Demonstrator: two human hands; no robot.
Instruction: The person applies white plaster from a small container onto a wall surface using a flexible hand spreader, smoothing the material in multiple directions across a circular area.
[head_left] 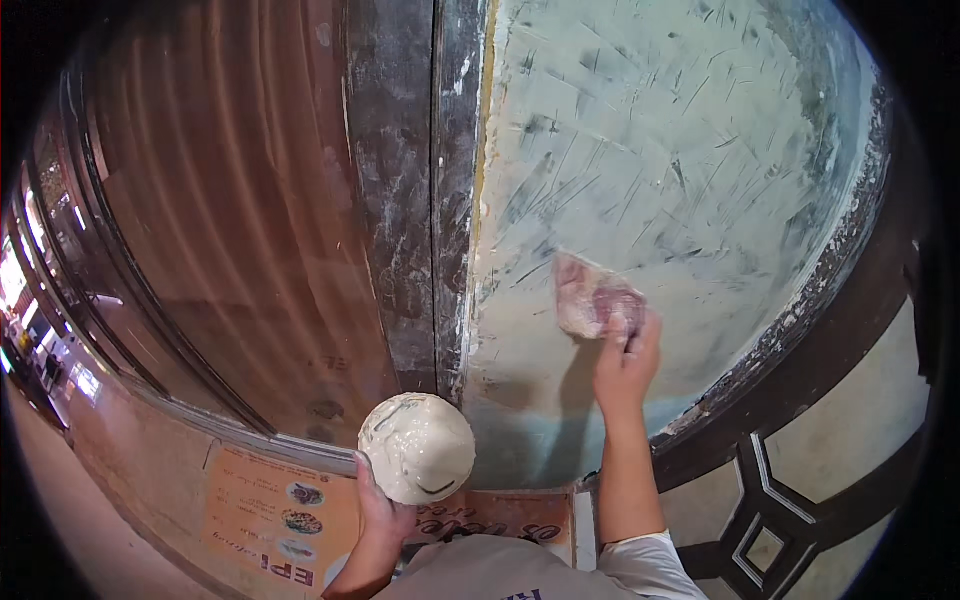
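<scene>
My left hand (375, 500) grips a round container of creamy white paste (416, 440) low in the middle. My right hand (626, 355) holds a flat pink scraper (585, 295), smeared with paste and somewhat blurred, against or very close to a pale panel (660, 130). The panel has many dark streaks and scuffs and a rough yellowish left edge. Its lower part is bluish, with my arm's shadow on it.
A dark, mottled post (390, 180) divides the panel from brown glazed doors (230, 200) at the left. A dark-framed surface with pale insets (840, 420) curves along the right. An orange printed sheet (250, 520) lies below, beside a tiled floor (110, 430).
</scene>
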